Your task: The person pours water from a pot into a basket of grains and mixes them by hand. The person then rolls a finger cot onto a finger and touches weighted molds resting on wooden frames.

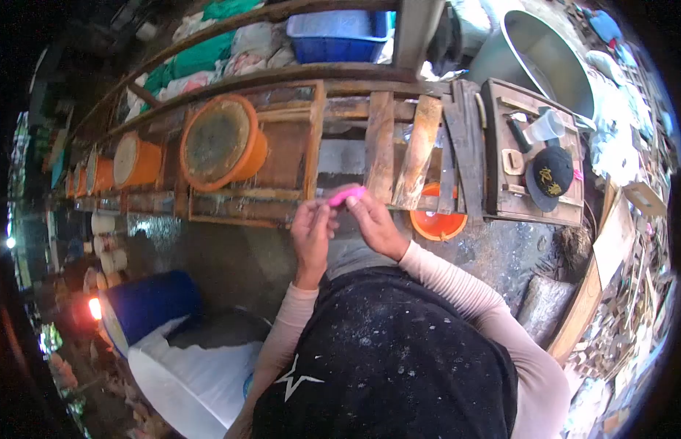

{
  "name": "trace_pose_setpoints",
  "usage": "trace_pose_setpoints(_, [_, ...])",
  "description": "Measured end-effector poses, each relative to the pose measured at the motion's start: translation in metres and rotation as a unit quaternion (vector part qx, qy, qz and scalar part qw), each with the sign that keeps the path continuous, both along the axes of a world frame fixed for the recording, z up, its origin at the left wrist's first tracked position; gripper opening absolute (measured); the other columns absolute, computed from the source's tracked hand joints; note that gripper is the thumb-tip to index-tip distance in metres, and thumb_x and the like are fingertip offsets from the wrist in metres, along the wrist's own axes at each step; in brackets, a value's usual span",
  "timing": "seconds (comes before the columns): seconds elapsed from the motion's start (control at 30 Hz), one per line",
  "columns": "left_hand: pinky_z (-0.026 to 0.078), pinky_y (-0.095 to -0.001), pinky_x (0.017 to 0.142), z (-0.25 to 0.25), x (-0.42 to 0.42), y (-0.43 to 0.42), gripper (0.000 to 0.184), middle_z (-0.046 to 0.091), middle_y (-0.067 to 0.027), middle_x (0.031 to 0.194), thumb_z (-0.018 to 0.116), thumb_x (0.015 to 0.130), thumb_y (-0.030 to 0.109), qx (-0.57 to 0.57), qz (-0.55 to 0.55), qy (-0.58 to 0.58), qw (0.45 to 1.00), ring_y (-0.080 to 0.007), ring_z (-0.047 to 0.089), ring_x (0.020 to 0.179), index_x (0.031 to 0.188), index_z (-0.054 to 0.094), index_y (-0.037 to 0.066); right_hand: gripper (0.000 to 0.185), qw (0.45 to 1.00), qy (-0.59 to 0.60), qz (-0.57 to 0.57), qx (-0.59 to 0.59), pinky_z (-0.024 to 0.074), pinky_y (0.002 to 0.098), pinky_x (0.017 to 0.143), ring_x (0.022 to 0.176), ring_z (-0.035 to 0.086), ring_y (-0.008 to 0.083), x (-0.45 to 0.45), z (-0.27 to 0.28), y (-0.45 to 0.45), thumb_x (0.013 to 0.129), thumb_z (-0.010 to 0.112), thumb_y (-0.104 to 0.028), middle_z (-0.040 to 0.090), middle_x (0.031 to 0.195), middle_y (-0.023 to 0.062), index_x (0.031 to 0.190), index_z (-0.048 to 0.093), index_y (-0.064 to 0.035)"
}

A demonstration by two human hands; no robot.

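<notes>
A small bright pink strip (346, 194), its kind too small to make out, is pinched between my two hands in front of my chest. My left hand (313, 233) has its fingers curled and grips one end. On the other end, the thumb and fingers of my right hand (378, 225) are closed. Both hands are just in front of the near edge of a wooden rack (245, 214). Below and right of my right hand, an orange basin (435, 225) sits partly under the rack's boards.
Several orange buckets (222, 143) line the rack to the left. Loose planks (417, 154) lie across its middle. At right, a wooden board (501, 203) carries a black cap (550, 175) and a clear cup (547, 126). Behind are a blue crate (337, 47) and a large metal tub (494, 58).
</notes>
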State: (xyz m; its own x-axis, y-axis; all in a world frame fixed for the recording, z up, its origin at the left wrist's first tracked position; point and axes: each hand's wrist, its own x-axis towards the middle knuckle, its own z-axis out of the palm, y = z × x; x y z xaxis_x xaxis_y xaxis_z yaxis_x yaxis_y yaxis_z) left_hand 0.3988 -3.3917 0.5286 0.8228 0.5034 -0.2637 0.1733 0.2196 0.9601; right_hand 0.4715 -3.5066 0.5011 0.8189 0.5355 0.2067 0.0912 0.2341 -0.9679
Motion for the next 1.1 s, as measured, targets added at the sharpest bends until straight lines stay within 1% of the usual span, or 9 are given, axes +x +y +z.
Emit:
trace_pose_setpoints(0.07, [0.041,-0.0183,0.052,-0.013,-0.005,0.006,0.017,0.061,-0.0018,0.082,0.054,0.091,0.019,-0.009,-0.026,0.025,0.999,-0.0072,0.054,0.063,0.100,0.058,0.005,0.028,0.995,0.000,-0.059,-0.078,0.0443,0.0365,0.066,0.071,0.058,0.0255,0.005,-0.006,-0.007,0.095,0.043,-0.020,0.058,0.073,0.0136,0.083,0.058,-0.0005])
trace_pose_setpoints(0.23, [0.041,-0.0183,0.052,-0.088,-0.025,0.025,0.016,0.061,-0.0028,0.081,0.054,0.091,0.017,-0.004,-0.085,0.126,0.988,-0.0069,0.054,0.062,0.100,0.057,0.005,0.030,0.907,-0.184,-0.063,-0.372,0.0455,0.0466,0.062,0.067,0.057,0.0405,0.028,-0.067,-0.048,0.091,0.045,-0.024,0.059,0.067,0.0205,0.078,0.061,-0.0020])
trace_pose_setpoints(0.43, [0.043,-0.0215,0.051,-0.219,-0.114,0.063,0.017,0.063,-0.0037,0.077,0.056,0.088,0.019,-0.039,-0.089,0.210,0.973,-0.0088,0.057,0.061,0.099,0.059,0.005,0.048,0.831,0.000,-0.088,-0.550,0.0452,0.0500,0.077,0.082,0.060,0.0410,0.003,-0.193,-0.154,0.090,0.038,-0.040,0.063,0.080,0.0248,0.081,0.065,-0.0012])
trace_pose_setpoints(0.5, [0.042,-0.0232,0.049,-0.345,-0.179,0.109,0.016,0.060,-0.0021,0.072,0.054,0.087,0.021,0.135,-0.032,0.281,0.950,-0.0104,0.055,0.057,0.091,0.059,0.006,0.049,0.779,0.054,-0.087,-0.618,0.0451,0.0493,0.079,0.085,0.060,0.0419,-0.017,-0.208,-0.194,0.088,0.038,-0.041,0.063,0.083,0.0247,0.081,0.065,-0.0011])
trace_pose_setpoints(0.63, [0.042,-0.0247,0.049,-0.284,-0.216,0.107,0.017,0.060,-0.0019,0.074,0.054,0.086,0.024,-0.062,-0.004,0.387,0.920,-0.0114,0.055,0.058,0.093,0.058,0.009,0.049,0.753,0.169,-0.173,-0.611,0.0443,0.0478,0.084,0.090,0.058,0.0431,-0.054,-0.223,-0.241,0.086,0.040,-0.042,0.063,0.090,0.0249,0.083,0.066,-0.0009])
trace_pose_setpoints(0.93, [0.044,-0.0273,0.052,-0.284,-0.189,0.117,0.022,0.060,-0.0022,0.082,0.057,0.084,0.029,-0.124,0.012,0.416,0.901,-0.0133,0.056,0.063,0.098,0.055,0.012,0.049,0.779,0.177,-0.164,-0.579,0.0426,0.0475,0.084,0.093,0.057,0.0443,-0.048,-0.247,-0.219,0.085,0.044,-0.043,0.062,0.089,0.0271,0.086,0.067,0.0010])
trace_pose_setpoints(0.97, [0.045,-0.0256,0.052,-0.275,-0.176,0.113,0.023,0.062,-0.0026,0.084,0.058,0.084,0.028,-0.141,0.018,0.389,0.910,-0.0123,0.058,0.064,0.099,0.056,0.011,0.052,0.798,0.104,-0.211,-0.555,0.0449,0.0445,0.072,0.076,0.062,0.0378,-0.047,-0.270,-0.212,0.086,0.047,-0.045,0.064,0.074,0.0234,0.076,0.065,0.0021])
trace_pose_setpoints(1.03, [0.044,-0.0236,0.049,-0.269,-0.149,0.105,0.021,0.064,-0.0028,0.080,0.059,0.084,0.025,-0.112,0.003,0.359,0.926,-0.0110,0.058,0.061,0.099,0.057,0.011,0.058,0.826,0.218,-0.141,-0.500,0.0426,0.0400,0.060,0.058,0.058,0.0247,-0.026,-0.254,-0.187,0.087,0.047,-0.051,0.059,0.060,0.0155,0.066,0.061,0.0021])
trace_pose_setpoints(1.1, [0.044,-0.0235,0.046,-0.249,-0.120,0.090,0.018,0.063,-0.0035,0.076,0.057,0.085,0.023,-0.078,0.010,0.345,0.935,-0.0107,0.057,0.058,0.097,0.058,0.009,0.065,0.842,0.210,-0.073,-0.492,0.0421,0.0461,0.076,0.076,0.060,0.0424,-0.011,-0.241,-0.164,0.089,0.041,-0.053,0.057,0.068,0.0305,0.078,0.062,0.0071])
